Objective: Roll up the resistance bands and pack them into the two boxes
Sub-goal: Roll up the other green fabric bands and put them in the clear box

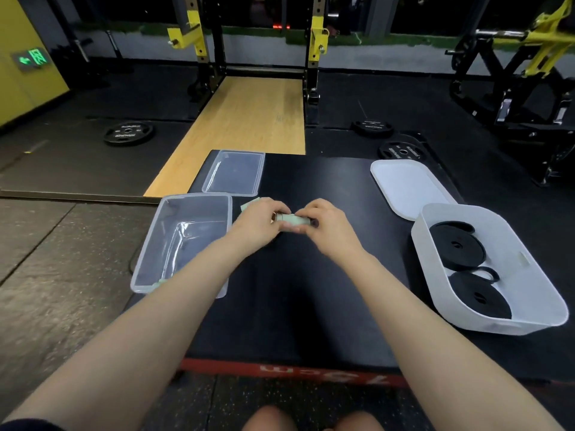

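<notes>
My left hand (259, 219) and right hand (323, 223) each gripped an end of the pale green band (292, 219), half rolled on the black platform (295, 290) beside the clear box (183, 241). I judged both ends needed even tension, or the roll would cone.

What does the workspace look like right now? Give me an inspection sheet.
Surface: black pad, red front edge.
Job's things: green band partly rolled; clear box on the left, something green at its near corner; white box on the right holds two black rolls.
Clutter: clear lid, white lid.
Grippers: left hand and right hand both grip the band.
Cables: nothing seen.
Surroundings: gym floor, rack, weight plates.
</notes>
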The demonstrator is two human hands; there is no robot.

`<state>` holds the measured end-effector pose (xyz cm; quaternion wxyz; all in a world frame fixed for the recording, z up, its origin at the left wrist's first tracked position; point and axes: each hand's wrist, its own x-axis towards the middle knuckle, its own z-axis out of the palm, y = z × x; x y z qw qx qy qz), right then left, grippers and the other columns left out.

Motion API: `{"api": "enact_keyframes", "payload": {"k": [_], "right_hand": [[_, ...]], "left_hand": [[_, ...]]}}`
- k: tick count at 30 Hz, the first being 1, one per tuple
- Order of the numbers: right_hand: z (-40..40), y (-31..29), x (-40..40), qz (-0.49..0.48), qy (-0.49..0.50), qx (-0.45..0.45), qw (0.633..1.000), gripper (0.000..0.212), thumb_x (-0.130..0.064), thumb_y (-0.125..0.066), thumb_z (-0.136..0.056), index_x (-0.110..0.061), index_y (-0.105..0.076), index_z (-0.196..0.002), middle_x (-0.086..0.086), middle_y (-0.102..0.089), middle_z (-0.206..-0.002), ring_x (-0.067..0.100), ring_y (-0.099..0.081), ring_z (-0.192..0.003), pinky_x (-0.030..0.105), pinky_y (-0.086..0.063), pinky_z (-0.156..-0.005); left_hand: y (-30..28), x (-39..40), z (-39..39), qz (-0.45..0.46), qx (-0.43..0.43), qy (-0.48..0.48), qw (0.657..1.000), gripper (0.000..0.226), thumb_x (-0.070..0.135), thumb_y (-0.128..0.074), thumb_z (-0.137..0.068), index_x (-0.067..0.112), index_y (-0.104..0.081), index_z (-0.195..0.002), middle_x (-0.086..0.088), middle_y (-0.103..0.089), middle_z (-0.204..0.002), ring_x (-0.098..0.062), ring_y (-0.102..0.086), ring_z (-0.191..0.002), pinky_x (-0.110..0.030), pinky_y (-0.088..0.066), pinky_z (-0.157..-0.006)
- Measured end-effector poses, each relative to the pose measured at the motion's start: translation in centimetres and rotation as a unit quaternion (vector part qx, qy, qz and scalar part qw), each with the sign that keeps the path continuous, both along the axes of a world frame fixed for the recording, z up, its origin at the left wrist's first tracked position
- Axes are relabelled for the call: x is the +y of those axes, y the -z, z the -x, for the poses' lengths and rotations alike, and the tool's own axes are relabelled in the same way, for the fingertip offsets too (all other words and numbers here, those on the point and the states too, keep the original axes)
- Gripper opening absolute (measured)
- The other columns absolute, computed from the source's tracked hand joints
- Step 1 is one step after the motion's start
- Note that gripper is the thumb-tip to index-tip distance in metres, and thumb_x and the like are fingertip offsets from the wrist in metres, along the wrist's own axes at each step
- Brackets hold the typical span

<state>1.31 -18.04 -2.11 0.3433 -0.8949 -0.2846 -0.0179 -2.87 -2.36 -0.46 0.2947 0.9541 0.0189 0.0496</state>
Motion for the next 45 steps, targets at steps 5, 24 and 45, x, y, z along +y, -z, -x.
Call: {"api": "enact_keyframes", "payload": {"k": [5,24,45], "right_hand": [[2.9,-1.8,5.9,0.019,-0.065,0.004,0.998,0.027,-0.029,-0.063,-0.089,-0.013,-0.068,-0.11,-0.001,-0.059,-0.106,0.017,-0.054,-0.095,0.03,-0.043,-0.081],[6.8,-0.3,16.3,0.422,-0.221,-0.075,0.876,0.022,-0.019,-0.053,-0.091,-0.013,-0.063,-0.11,0.007,-0.064,-0.108,0.023,-0.052,-0.101,0.025,-0.031,-0.08],[6.1,0.7,16.4,0.405,-0.271,-0.053,0.871,0.018,-0.025,-0.053,-0.089,-0.016,-0.053,-0.074,-0.004,-0.046,-0.063,0.02,-0.046,-0.083,0.034,-0.016,-0.114]], "left_hand": [[-2.3,5.4,3.9,-0.013,0.026,-0.042,0.999,0.023,0.021,-0.068,-0.084,0.013,-0.065,-0.105,0.0,-0.062,-0.099,-0.016,-0.056,-0.092,-0.026,-0.043,-0.078],[3.9,13.0,8.0,-0.049,0.254,0.01,0.966,0.024,0.029,-0.065,-0.086,0.014,-0.071,-0.104,-0.004,-0.071,-0.105,-0.015,-0.06,-0.093,-0.022,-0.043,-0.081],[4.6,13.1,7.2,-0.093,0.343,0.035,0.934,0.023,0.014,-0.05,-0.085,0.006,-0.066,-0.099,-0.004,-0.062,-0.088,-0.021,-0.054,-0.085,-0.031,-0.045,-0.078]]}}
